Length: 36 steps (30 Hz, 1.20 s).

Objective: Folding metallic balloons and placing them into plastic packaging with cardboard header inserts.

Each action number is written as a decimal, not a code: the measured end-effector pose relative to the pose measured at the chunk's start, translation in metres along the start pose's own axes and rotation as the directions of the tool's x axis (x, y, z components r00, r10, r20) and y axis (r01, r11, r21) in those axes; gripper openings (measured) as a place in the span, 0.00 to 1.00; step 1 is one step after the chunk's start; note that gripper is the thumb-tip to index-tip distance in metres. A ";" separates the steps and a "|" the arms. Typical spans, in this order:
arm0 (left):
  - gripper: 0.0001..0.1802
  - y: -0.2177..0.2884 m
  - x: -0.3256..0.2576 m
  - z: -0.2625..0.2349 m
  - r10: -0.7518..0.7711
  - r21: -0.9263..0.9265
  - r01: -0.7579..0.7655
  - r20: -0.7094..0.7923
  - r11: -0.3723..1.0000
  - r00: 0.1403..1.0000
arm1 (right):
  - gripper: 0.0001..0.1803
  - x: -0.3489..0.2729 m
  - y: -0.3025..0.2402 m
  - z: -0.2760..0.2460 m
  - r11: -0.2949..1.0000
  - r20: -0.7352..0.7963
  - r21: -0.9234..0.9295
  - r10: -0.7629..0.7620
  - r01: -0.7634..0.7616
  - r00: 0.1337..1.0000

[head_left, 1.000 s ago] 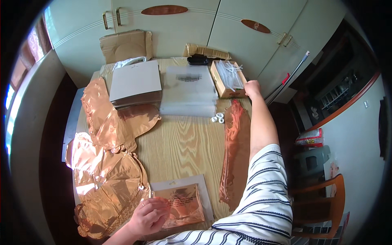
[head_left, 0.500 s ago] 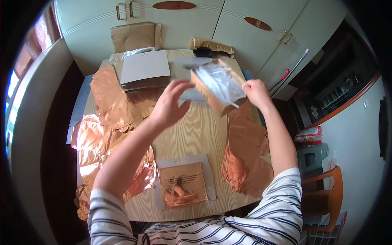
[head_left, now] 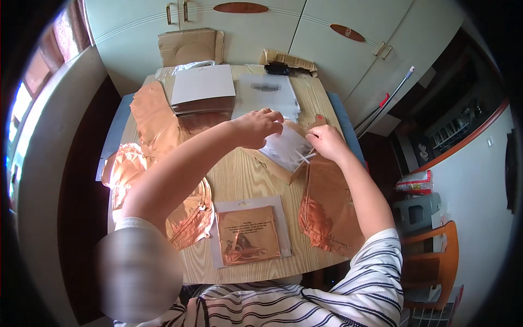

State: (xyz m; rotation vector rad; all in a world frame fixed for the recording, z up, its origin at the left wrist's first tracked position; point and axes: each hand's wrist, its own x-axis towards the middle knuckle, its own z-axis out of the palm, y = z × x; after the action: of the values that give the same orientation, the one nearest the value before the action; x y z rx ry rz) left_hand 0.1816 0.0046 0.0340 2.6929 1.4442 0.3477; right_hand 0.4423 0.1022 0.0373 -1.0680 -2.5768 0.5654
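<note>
**Clear bag of white sticks held over the open box, mid-bench**

Object: a thin clear plastic bag (head_left: 284,148) with a few white sticks (head_left: 305,157) poking from its right end. It is held just above a small shallow cardboard box (head_left: 283,170) at the middle of the bench (head_left: 239,174).

Handling, as judged: very light, limp, slick film; sags where unsupported. Best taken by pinching its edges, not the sticks, which could slide out.

Left hand (head_left: 256,126): fingers curled down, pinching the bag's top edge. Right hand (head_left: 326,141): fingers closed on the bag's right end, beside the sticks.

Containers: the box looks otherwise empty, though the bag hides most of its inside. Nearer the person, a flat clear sleeve (head_left: 250,231) holds a folded copper-coloured foil piece.

Around: crumpled copper foil sheets (head_left: 158,163) lie left, another (head_left: 327,207) right; a stack of sleeves (head_left: 202,90) at the far edge.
</note>
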 end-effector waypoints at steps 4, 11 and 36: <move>0.20 -0.009 0.004 0.003 -0.055 -0.201 0.040 -0.069 0.979 0.996 | 0.12 0.002 0.011 0.005 1.000 0.036 0.008 -0.012 0.012 0.999; 0.20 -0.015 0.006 -0.024 -0.197 -0.376 0.093 -0.250 0.922 0.948 | 0.12 -0.004 0.019 0.002 0.999 -0.005 0.050 -0.020 0.020 1.000; 0.22 -0.046 -0.063 0.102 -0.242 -0.114 0.214 -0.377 0.970 0.894 | 0.14 -0.032 0.041 -0.064 0.995 -0.093 0.083 -0.050 0.058 0.994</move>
State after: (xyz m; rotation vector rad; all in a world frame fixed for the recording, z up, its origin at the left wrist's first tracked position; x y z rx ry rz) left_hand 0.1339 -0.0170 -0.0829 2.4540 1.7840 0.9382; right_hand 0.5150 0.1215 0.0709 -0.9695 -2.4715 0.5946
